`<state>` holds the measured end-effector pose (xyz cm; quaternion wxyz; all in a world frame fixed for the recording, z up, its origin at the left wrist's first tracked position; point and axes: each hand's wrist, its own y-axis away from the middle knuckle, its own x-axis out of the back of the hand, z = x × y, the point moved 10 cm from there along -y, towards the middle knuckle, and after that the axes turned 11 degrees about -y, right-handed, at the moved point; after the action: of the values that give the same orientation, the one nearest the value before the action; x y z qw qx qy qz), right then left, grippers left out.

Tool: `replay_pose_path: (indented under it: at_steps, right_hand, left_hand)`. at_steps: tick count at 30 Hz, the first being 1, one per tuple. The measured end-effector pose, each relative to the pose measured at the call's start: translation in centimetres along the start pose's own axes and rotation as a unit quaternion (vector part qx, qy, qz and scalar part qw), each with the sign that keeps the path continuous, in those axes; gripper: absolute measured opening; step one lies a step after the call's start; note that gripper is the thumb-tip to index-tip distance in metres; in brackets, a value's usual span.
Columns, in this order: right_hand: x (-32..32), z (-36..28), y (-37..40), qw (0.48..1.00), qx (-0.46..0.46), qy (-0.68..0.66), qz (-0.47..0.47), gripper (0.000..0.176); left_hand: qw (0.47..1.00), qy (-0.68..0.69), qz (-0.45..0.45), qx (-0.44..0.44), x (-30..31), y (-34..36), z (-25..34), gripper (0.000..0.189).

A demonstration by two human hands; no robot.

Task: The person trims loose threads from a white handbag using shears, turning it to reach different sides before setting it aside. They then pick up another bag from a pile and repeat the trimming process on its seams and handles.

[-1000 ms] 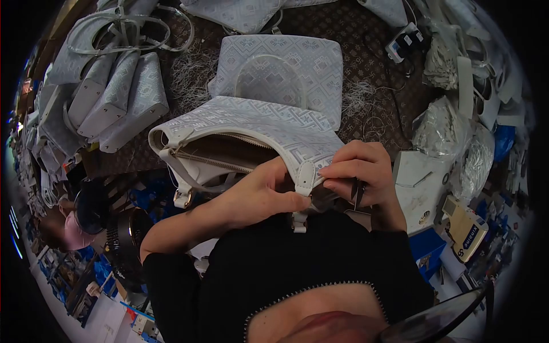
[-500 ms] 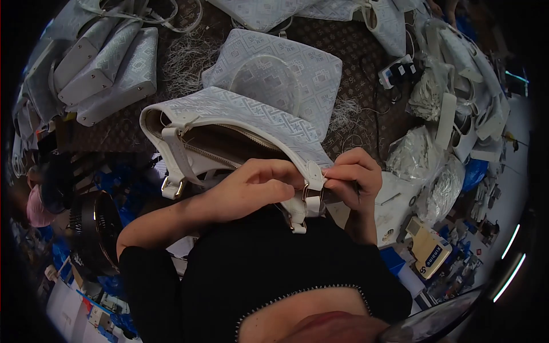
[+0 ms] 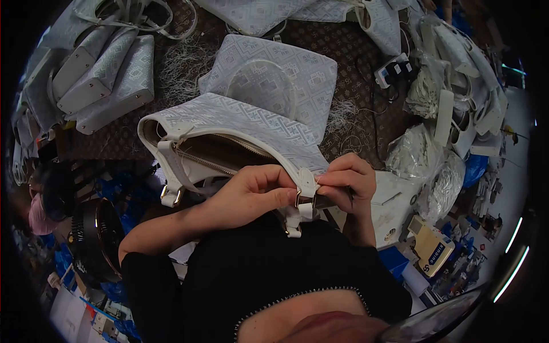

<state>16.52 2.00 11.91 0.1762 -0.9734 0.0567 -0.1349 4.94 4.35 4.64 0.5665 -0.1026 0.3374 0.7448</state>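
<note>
I hold a pale grey patterned handbag (image 3: 240, 123) with white trim close to my chest, its zipper gaping. My left hand (image 3: 251, 191) pinches the white strap tab and its gold ring (image 3: 304, 197) at the bag's right corner. My right hand (image 3: 346, 183) grips the same tab from the other side, with a dark tool partly hidden under its fingers. A second white strap with a gold buckle (image 3: 170, 194) hangs at the bag's left end.
Another patterned bag (image 3: 274, 74) lies flat behind the held one on a brown monogram table (image 3: 372, 51). More bags (image 3: 103, 74) pile at the left. Thread scraps, plastic bags (image 3: 412, 151) and white straps crowd the right. A black fan (image 3: 94, 237) stands lower left.
The view shifted and the bag turned slightly left. My fingers have stayed on the right strap tab, and the ring now shows between both thumbs.
</note>
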Motion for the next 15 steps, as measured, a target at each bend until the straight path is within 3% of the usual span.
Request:
replay_pose_path:
  at_steps: [8,10,12,13,15]
  right_hand:
    - [-0.1,-0.1,0.1,1.0,0.014,0.002,-0.011,0.021]
    - [-0.2,-0.3,0.0,1.0,0.024,-0.006,-0.017,0.021]
    - [-0.3,-0.3,0.0,1.0,0.015,-0.002,-0.018,0.022]
    - [-0.3,-0.2,0.1,1.0,0.014,-0.008,-0.017,0.022]
    - [-0.4,-0.1,0.1,0.999,0.009,-0.017,-0.026,0.022]
  left_hand:
    - [1.0,-0.012,-0.001,0.005,-0.3,0.0,-0.2,0.016]
    - [0.996,-0.091,0.005,0.002,-0.5,0.2,0.6,0.025]
    - [0.967,-0.249,-0.022,-0.059,-1.1,2.0,3.0,0.033]
    - [0.935,-0.311,-0.024,-0.169,-1.7,3.5,6.3,0.037]
    - [0.882,-0.396,-0.119,-0.227,-1.9,7.8,7.2,0.036]
